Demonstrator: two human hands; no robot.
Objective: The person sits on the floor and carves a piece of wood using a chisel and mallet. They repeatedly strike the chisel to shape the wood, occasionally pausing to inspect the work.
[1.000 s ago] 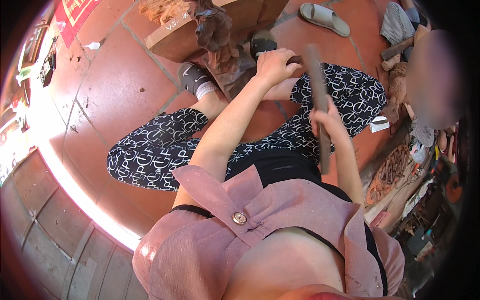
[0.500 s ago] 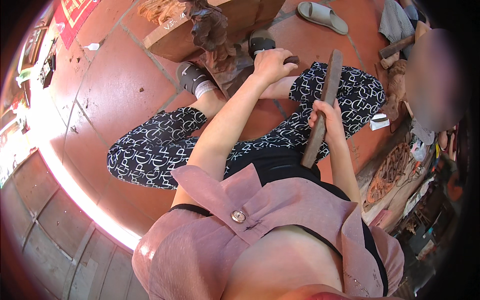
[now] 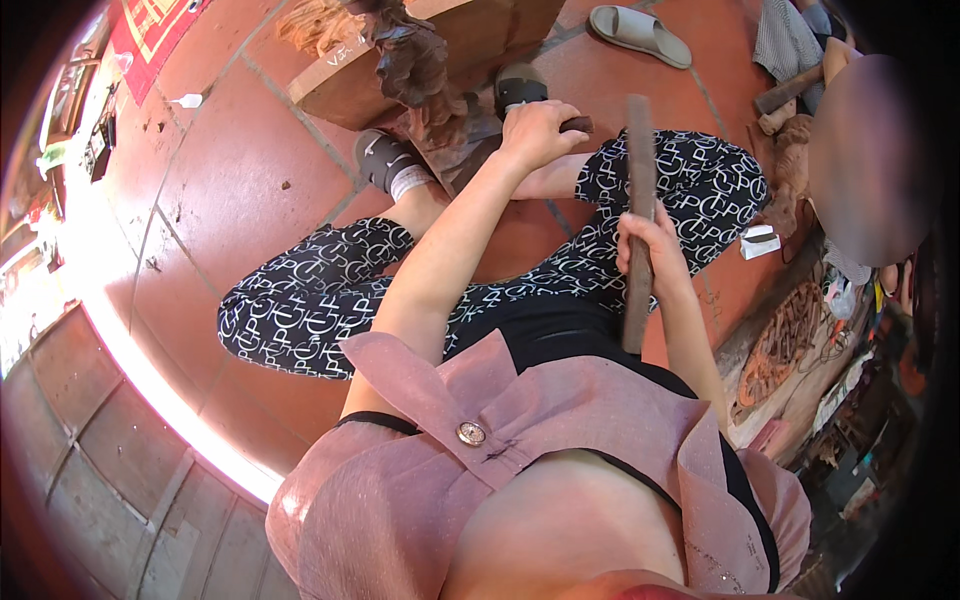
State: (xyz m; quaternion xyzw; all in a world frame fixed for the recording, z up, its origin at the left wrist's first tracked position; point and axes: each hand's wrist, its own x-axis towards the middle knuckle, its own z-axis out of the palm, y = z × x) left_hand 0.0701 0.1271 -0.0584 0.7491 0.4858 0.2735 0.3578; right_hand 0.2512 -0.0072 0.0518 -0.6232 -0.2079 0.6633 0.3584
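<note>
My left hand (image 3: 540,133) is closed around a dark wooden tool handle (image 3: 577,124), whose blunt end sticks out past the fingers; the tool's other end cannot be made out. Just left of this hand rises a dark brown carved wood piece (image 3: 408,70) with wavy, leaf-like relief. Over my lap, my right hand (image 3: 652,245) is wrapped around a long flat wooden bar (image 3: 640,180) near its lower half. The bar points away from me, its far end to the right of the left hand and apart from the handle.
A wooden block (image 3: 345,85) stands behind the carving. My sandalled feet (image 3: 388,160) flank the carving's base. A loose grey slipper (image 3: 640,35) lies farther off. Wood pieces (image 3: 790,100) and a carved reddish panel (image 3: 780,345) lie at right. A red mat (image 3: 150,40) is at far left.
The bar's far end has swung left toward my left hand and its near end slightly right, so it now points almost straight away from me. My left hand stays nearly in place, still gripping the handle.
</note>
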